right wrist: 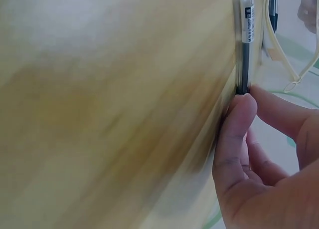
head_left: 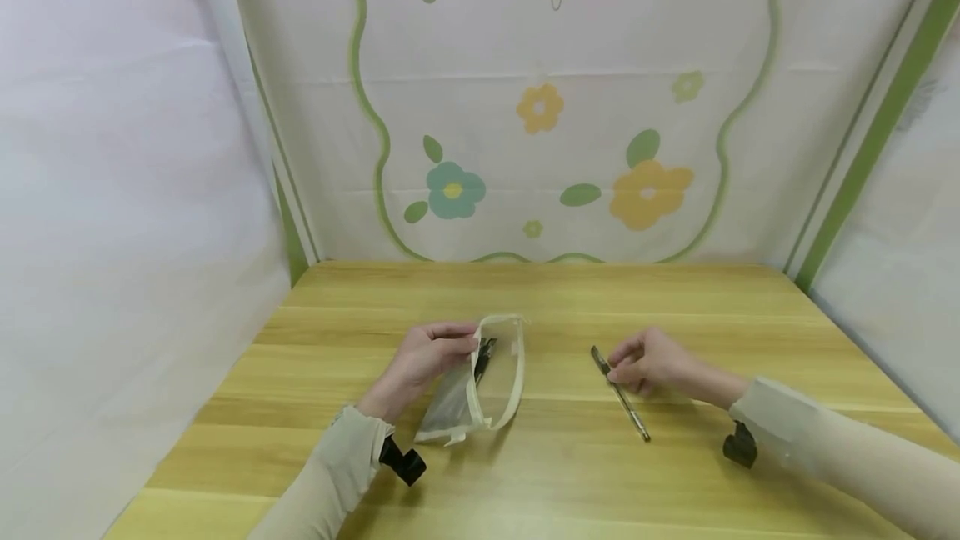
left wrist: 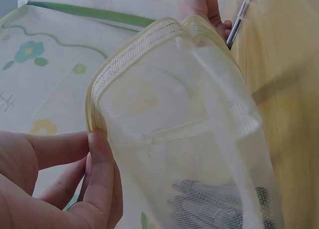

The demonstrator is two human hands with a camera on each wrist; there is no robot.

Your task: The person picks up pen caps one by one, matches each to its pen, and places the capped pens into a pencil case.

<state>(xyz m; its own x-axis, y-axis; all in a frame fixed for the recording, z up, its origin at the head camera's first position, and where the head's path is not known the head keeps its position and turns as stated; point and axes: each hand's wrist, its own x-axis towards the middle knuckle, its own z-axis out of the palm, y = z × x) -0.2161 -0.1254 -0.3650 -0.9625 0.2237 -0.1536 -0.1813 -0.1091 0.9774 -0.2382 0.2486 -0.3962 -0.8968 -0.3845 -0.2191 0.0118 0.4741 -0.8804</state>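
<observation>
My left hand (head_left: 429, 357) pinches the zippered edge of a see-through mesh pencil pouch (left wrist: 164, 109) with cream trim. Its mouth gapes toward the right. Several dark pens (left wrist: 214, 204) show through the mesh, lying in the pouch's lower part. To the right, my right hand (head_left: 654, 363) pinches a clear-barrelled pen (head_left: 632, 413) between thumb and fingers near its dark end. A white printed label (right wrist: 248, 24) is visible on the barrel. I cannot tell whether the pen is touching the table or just above it.
The wood-grain table (head_left: 570, 482) lies under both hands. A pale fabric wall (head_left: 480, 123) with printed flowers closes off the back, and plain white fabric hangs at the left and right. Each wrist wears a black camera mount (head_left: 740, 445).
</observation>
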